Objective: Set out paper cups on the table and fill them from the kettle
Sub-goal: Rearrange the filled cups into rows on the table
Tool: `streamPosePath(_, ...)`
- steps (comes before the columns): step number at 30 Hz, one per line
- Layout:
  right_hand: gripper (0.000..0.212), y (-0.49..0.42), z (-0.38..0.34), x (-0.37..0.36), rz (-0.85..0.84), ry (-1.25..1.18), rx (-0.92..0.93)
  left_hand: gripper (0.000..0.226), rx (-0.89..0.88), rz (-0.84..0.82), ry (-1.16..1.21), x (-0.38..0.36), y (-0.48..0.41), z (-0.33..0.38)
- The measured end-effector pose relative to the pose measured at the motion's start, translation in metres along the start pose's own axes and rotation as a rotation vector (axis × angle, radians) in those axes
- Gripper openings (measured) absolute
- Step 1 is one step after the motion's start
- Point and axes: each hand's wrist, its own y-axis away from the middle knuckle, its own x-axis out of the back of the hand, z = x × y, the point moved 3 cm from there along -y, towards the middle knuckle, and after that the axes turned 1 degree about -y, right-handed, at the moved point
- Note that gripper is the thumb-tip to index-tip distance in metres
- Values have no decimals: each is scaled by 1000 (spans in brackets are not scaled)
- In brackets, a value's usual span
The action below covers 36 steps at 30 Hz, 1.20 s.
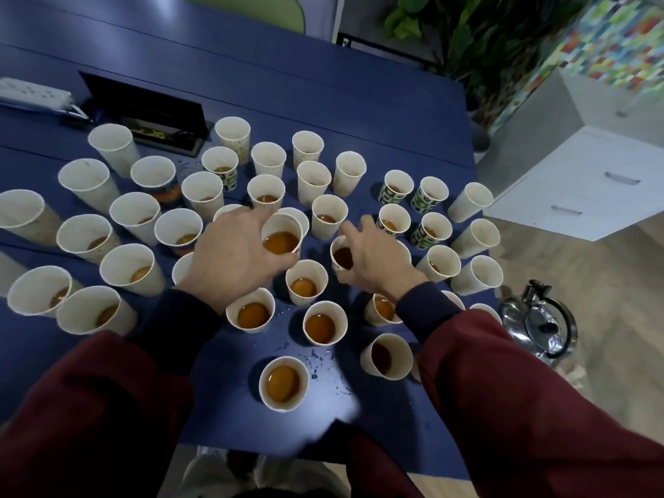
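Paper cups (pixel 319 325) crowd the blue table (pixel 323 102), most part-filled with brown liquid. Left grip (pixel 233 253) clamped round filled cup (pixel 282 242). Right grip (pixel 377 260) clamped round darker cup (pixel 341 257). Kettle (pixel 539 321) past the table's right edge.

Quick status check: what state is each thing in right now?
Left hand: grips a filled cup.
Right hand: grips a smaller filled cup.
Near cups: upright, holding brown liquid.
Kettle: upright, lid on, off the table.
Table: wet spots near front edge.
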Motion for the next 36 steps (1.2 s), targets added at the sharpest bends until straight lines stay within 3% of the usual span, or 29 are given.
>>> streamPosePath(9,68,25,-69,69,148,-117,32,67,97,44,2,53,31,-51)
streamPosePath(16,71,-1,-193,97,146,-228,217,67,305,145,-53,130,55,-170)
streamPosePath(26,68,-80,-402,65,113,-355,353,54,590,200,-16,175,74,-372)
streamPosePath(36,72,-174,-525,13,93,-305,417,60,762,243,24,147,73,-460)
